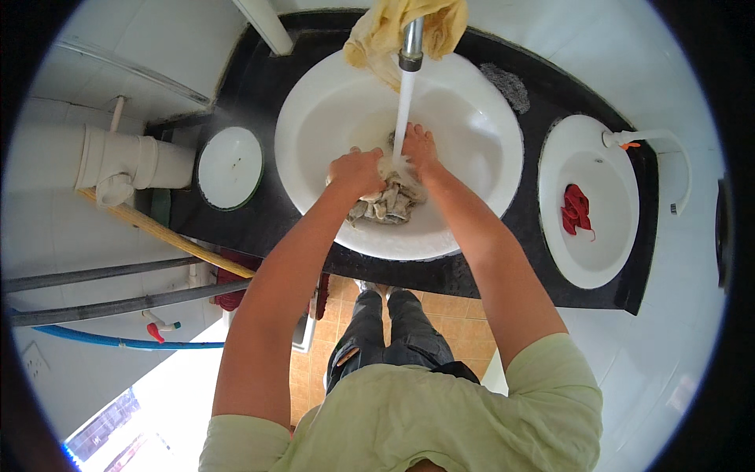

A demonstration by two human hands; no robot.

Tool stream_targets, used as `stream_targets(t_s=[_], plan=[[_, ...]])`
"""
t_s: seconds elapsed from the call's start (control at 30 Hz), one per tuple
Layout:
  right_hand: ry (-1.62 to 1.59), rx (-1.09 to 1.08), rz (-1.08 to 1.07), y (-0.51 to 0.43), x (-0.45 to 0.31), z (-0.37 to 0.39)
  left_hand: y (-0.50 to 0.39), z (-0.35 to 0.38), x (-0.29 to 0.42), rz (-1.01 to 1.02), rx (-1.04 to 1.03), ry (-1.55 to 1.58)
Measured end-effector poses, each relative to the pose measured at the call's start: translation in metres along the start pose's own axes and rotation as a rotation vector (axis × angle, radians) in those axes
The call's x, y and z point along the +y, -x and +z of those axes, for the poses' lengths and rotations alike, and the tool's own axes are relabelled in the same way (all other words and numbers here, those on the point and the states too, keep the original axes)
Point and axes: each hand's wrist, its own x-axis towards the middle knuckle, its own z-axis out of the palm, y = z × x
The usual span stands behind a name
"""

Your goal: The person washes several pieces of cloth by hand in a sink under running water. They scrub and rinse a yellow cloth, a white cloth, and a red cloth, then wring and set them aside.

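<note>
Both hands are down in a white oval washbasin (483, 135), where water pours from a chrome faucet (411, 53). My left hand (357, 171) grips a wet, greyish-beige cloth (389, 203) bunched near the basin's front wall. My right hand (422, 147) is beside the water stream (403, 112), fingers spread towards the drain. Its lower edge is close to the cloth; splashing water hides whether it touches. A yellow cloth (445, 26) is draped over the faucet, one end hanging into the basin.
A black countertop (265, 224) surrounds the basin. On the left stands a white enamel basin (230, 168); a grey scouring pad (506, 87) lies behind right. A smaller sink (607, 259) at right holds a red cloth (575, 209). White pipes (135, 159) and dark poles (130, 304) line the left side.
</note>
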Motion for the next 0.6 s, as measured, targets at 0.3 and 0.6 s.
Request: stream_targets(t_s=[0.3, 0.6], plan=[[0.145, 0.133, -0.277, 0.013, 0.002, 0.017, 0.002, 0.005, 0.002, 0.012, 0.088, -0.025], [-0.763, 0.053, -0.073, 0.006, 0.007, 0.05, 0.005, 0.002, 0.005, -0.006, 0.059, -0.043]])
